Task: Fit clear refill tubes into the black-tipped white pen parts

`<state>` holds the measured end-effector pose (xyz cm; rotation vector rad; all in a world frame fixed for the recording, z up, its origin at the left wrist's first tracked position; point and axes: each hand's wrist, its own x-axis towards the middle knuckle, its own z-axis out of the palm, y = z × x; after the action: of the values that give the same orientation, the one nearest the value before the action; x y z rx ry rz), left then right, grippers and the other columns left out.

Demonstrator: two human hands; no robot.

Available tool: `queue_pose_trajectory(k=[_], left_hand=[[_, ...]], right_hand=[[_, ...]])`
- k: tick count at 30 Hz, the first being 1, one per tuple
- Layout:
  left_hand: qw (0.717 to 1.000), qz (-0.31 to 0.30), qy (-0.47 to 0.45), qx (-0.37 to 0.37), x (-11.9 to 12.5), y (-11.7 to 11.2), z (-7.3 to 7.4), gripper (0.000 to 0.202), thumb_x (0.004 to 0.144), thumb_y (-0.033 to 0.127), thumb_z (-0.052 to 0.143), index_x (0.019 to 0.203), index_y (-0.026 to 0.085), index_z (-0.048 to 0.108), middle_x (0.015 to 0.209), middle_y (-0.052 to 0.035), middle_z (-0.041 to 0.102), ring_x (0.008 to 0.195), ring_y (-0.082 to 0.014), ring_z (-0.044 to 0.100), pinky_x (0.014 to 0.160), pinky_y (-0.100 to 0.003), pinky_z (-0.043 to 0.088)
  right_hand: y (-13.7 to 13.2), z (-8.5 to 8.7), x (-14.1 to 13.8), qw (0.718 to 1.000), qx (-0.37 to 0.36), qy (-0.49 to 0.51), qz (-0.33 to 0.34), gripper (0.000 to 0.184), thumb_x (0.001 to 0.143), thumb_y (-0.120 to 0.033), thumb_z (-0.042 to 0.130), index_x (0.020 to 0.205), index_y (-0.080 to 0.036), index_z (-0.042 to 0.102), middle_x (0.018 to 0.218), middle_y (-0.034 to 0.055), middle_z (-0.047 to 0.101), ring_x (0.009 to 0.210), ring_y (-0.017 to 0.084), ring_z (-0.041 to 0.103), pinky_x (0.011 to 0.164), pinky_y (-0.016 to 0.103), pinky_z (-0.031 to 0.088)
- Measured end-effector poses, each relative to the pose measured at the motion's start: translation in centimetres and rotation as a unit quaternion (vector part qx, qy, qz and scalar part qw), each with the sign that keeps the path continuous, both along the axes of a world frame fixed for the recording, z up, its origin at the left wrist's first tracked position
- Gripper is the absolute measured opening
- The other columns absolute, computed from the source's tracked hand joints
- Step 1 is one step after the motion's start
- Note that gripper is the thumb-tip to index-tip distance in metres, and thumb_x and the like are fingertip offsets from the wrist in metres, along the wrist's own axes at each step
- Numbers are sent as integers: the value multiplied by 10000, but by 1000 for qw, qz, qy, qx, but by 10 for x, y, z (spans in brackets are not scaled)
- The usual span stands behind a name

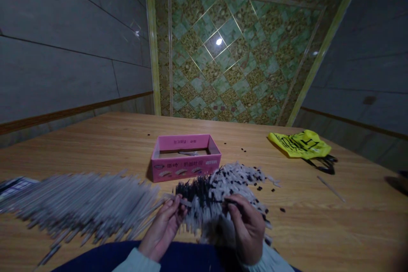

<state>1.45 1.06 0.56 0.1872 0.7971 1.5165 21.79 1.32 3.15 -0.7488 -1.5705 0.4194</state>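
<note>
In my left hand (165,221) is a thin translucent tube (186,203), pinched between thumb and fingers and pointing right. My right hand (247,223) is closed on a thin dark piece (227,201), mostly hidden by the fingers; its kind does not show. Between and beyond the hands lies a heap of thin dark-tipped pieces (195,187), which merges into a pile of short whitish pieces with black bits (237,178). A broad layer of long translucent tubes (86,204) spreads out left of my left hand.
Behind the heap stands an open pink box (185,170) with a few thin pieces inside. A yellow bag (301,144) with black straps lies at the right, near one loose tube (331,188). Small black bits dot the wooden table (105,140). Walls rise beyond.
</note>
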Motion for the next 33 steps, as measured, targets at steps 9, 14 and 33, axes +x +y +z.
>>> queue_pose_trajectory(k=[9, 14, 33], left_hand=[[999, 2, -33, -12, 0, -2, 1, 186, 811, -44, 455, 809, 67, 605, 700, -75, 686, 541, -101, 646, 534, -198, 563], [999, -14, -27, -25, 2, -2, -3, 165, 795, -33, 495, 813, 94, 599, 699, -47, 683, 515, -98, 636, 503, -201, 552], [983, -4, -182, 26, -6, -4, 1, 201, 880, 133, 434, 814, 91, 619, 677, -31, 596, 494, -44, 523, 453, -151, 489]], right_hand=[[-17, 5, -10, 998, 6, 50, 42, 170, 850, -121, 508, 937, -205, 628, 726, 25, 608, 661, 154, 579, 607, 283, 444], [-15, 10, -10, 997, -14, 15, 69, 201, 845, -118, 522, 969, -222, 642, 728, 16, 612, 664, 150, 584, 601, 268, 445], [13, 18, 7, 932, -173, -320, 4, 116, 775, -250, 598, 828, -186, 679, 781, 34, 648, 761, 171, 592, 664, 242, 401]])
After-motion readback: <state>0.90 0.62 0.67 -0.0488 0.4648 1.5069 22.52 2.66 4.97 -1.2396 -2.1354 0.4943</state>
